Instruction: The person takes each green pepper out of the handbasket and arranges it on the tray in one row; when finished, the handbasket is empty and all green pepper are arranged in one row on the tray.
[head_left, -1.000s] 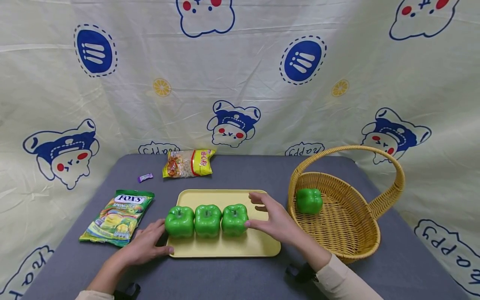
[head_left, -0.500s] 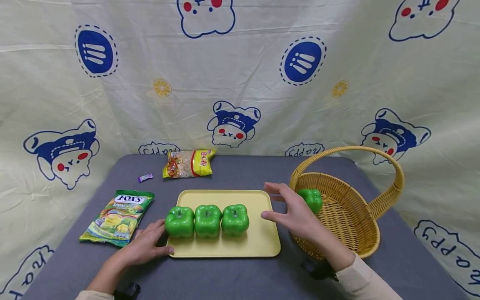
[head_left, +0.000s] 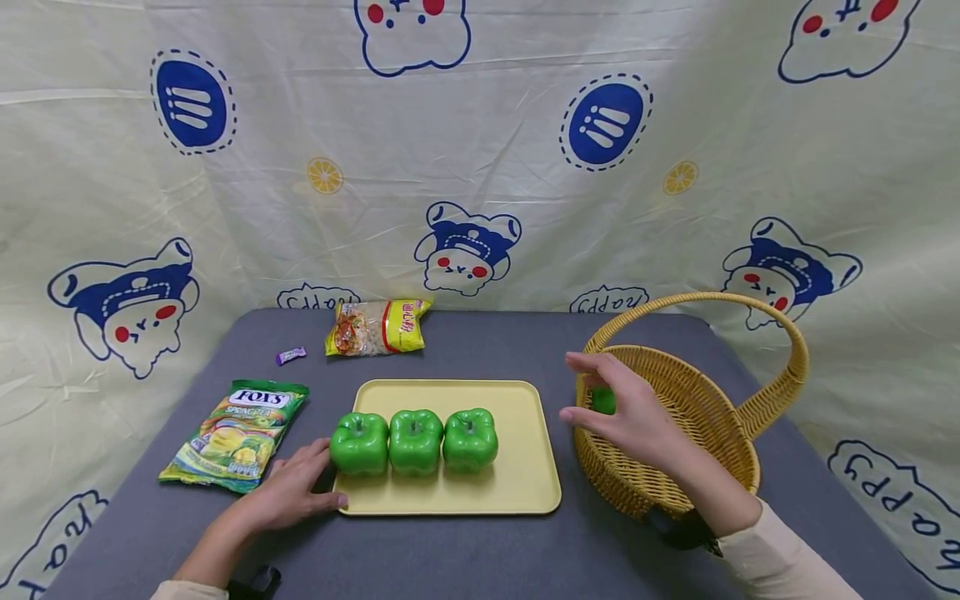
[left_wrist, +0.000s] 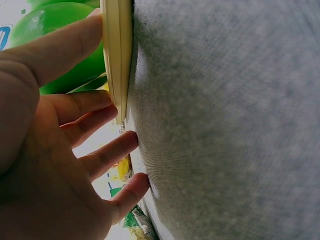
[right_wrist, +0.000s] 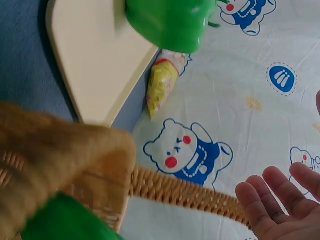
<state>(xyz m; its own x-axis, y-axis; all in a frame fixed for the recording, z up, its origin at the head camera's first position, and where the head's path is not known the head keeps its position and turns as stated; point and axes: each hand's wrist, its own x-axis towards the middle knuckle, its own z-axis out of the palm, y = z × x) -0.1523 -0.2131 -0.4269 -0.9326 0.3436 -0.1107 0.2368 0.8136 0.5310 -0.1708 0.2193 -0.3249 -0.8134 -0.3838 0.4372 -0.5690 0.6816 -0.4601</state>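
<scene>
Three green bell peppers point(head_left: 416, 442) stand side by side in a row on a cream tray point(head_left: 522, 483). My left hand point(head_left: 288, 489) rests at the tray's left front corner. In the left wrist view its thumb touches the tray rim point(left_wrist: 118, 55), with the fingers spread and fairly straight. Above the left part of a wicker basket point(head_left: 686, 392), my right hand point(head_left: 637, 414) holds nothing, and its thumb stands apart from its fingers. Another green bell pepper point(head_left: 603, 401) lies inside that basket, mostly hidden behind the right hand.
A green snack bag marked FOX'S point(head_left: 240, 433) lies left of the tray. Farther back are a small purple wrapped candy point(head_left: 291, 356) and a yellow-and-clear food packet point(head_left: 378, 327). The basket's tall arched handle point(head_left: 720, 298) rises at the right. A printed cloth point(head_left: 480, 125) hangs behind the table.
My right hand has moved right, from beside the rightmost pepper on the tray to over the basket, now covering most of the pepper there. The left hand and the tray have stayed put.
</scene>
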